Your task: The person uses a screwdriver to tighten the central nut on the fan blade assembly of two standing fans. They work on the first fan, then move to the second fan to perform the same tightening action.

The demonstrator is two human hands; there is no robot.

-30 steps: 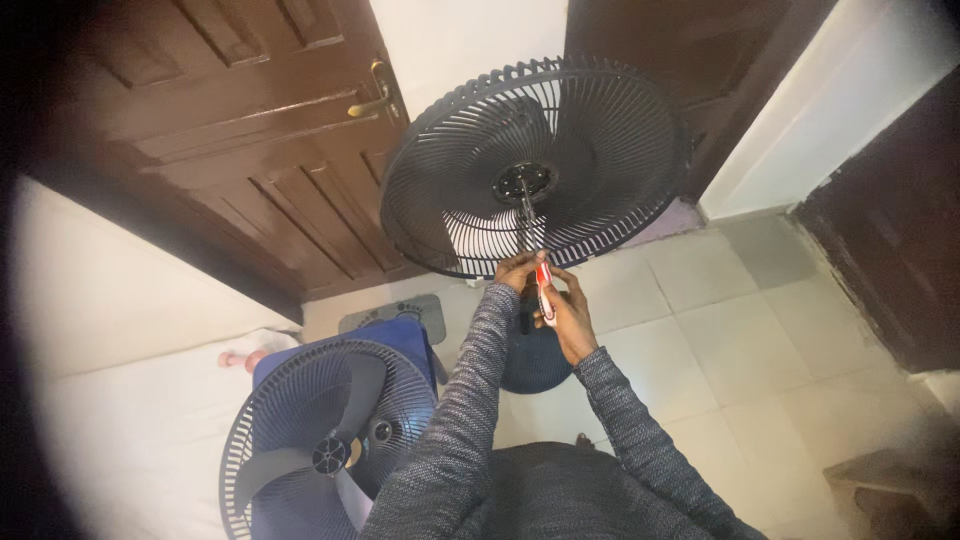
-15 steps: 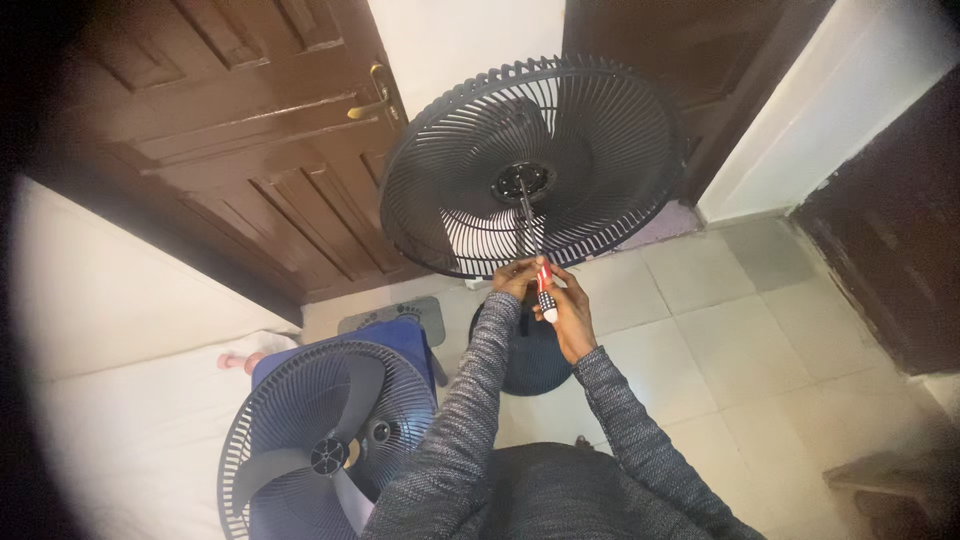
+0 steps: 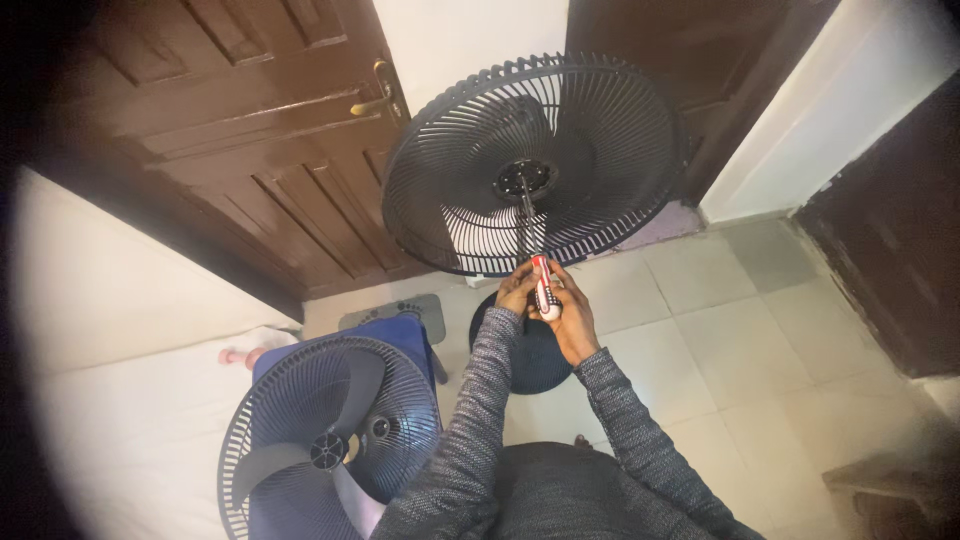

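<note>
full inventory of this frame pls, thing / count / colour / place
round ribbed plastic fan guard on its stand: 1, black, upper centre, before the doors
red-and-white-handled screwdriver: 1, shaft running up to the guard's hub, handle in both hands
round fan base: 1, dark, on the floor under the hands
second fan guard with blade inside: 1, dark blue-black, lower left, lying flat
panelled wooden door with brass handle: 1, dark brown, upper left
floor tiles: many, pale, right
left hand: 1, on the handle
right hand: 1, on the handle
</note>
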